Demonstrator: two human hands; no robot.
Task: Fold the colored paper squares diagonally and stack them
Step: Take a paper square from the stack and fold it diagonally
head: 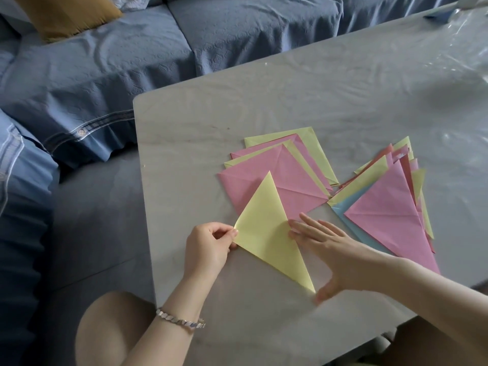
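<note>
1. Nearest the camera: my bare knee (111, 328) and the bracelet (182, 320) on my left wrist, at the near edge of the table (184, 133).
2. My left hand (208, 249): thumb and fingers closed in a pinch on the left, square corner of the yellow triangle (266, 233).
3. My right hand (330, 249): fingers straight and together, laid flat with their tips pressing the triangle's right edge. The thumb, by the near tip, is blurred.
4. The yellow triangle lies flat on the table between my two hands. Its long edge runs from the far tip to the near-right tip, along the side under my right hand.
5. Just beyond it is the unfolded pile (280, 186), pink sheet uppermost. The triangle's far tip overlaps that sheet.
6. To the right of my right hand is the folded stack (390, 215), a pink triangle on top. My right hand lies between the yellow triangle and this stack, so it is the nearer one. I judge that the coming move is a carry to the right, and that little turning is needed, since both long edges run roughly far to near.
</note>
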